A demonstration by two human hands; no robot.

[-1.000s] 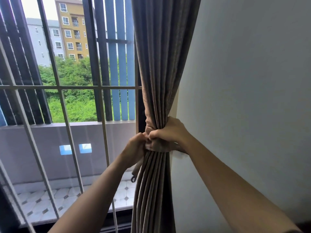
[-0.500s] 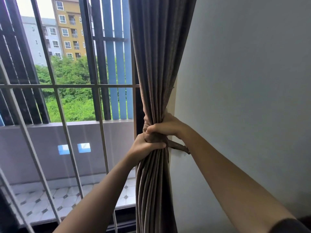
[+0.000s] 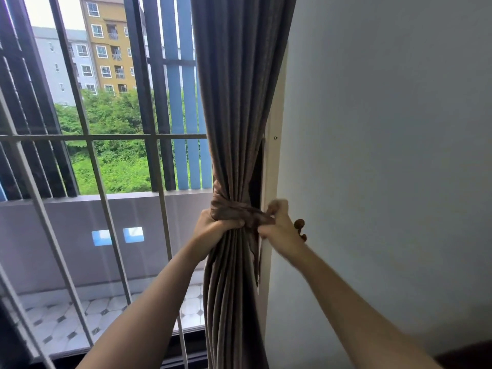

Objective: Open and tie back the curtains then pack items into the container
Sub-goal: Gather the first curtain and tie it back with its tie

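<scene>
So the whole thing comes down to the hook (image 3: pixel 299 224). It's a small brown knob on the wall (image 3: pixel 386 129), sitting at about 3 o'clock from the bundled curtain (image 3: pixel 239 102), and it's peeking out just behind the right hand (image 3: pixel 282 230). That hand is clearly the nearer one. The left hand (image 3: pixel 213 227) is over at 9 o'clock on the far side of the fabric.

The curtain hangs straight, long axis running 12 to 6, pulled over to the right edge of the window next to the pale frame. The tie-back (image 3: pixel 234 209) is a brownish band of similar cloth, and it crosses the curtain sideways, 9 to 3, cinching the pleats into a waist. Above it the folds fan out a bit, and below they drop in tight ridges.

Left hand has its fingers curled round the bundle right under the band, touching it. Right hand is pinching the loose end of the tie-back between thumb and fingers. It's a bit blurry, so I can't tell if there's a loop in that end.

My guess is the next bit is a short pull toward 3 o'clock to get that end onto the hook. The fabric looks thick and heavy, so it'll probably want to slump.

No container in view, so packing hasn't started.
</scene>
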